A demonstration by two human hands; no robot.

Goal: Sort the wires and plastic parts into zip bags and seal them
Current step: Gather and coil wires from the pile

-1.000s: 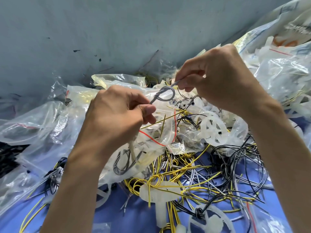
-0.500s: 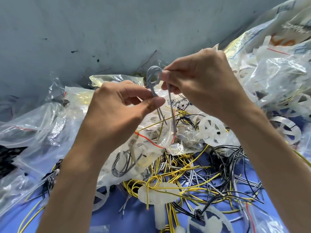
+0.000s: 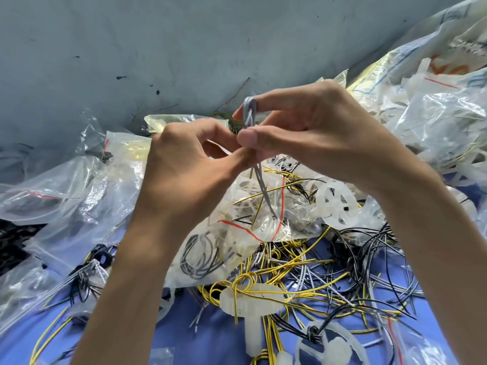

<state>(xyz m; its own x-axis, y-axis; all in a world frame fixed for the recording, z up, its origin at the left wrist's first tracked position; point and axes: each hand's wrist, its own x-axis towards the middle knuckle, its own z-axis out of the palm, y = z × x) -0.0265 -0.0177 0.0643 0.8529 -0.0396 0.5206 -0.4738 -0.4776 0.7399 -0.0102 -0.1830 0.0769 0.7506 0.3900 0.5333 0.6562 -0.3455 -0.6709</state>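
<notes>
Blue surface (image 3: 210, 335) below a grey wall, buried in wire and bags. I see 2 hands raised above the red-striped zip bag (image 3: 237, 233). Right hand (image 3: 316, 138) pinches the folded grey wire (image 3: 249, 111) between thumb and index, loop sticking up. Left hand (image 3: 189, 175) pinches its tails just under that; ends hang over the bag. Yellow wires (image 3: 290, 264) below the bag, white plastic wheel (image 3: 337, 204) right of it.

I see my left hand (image 3: 184, 177) and right hand (image 3: 319, 138) touching, a wire (image 3: 249, 104) pinched between them. Below lies a zip bag (image 3: 232, 243), loose wires (image 3: 303, 270) in front of it, more bags (image 3: 60, 191) left, a wall (image 3: 184, 48) behind.
</notes>
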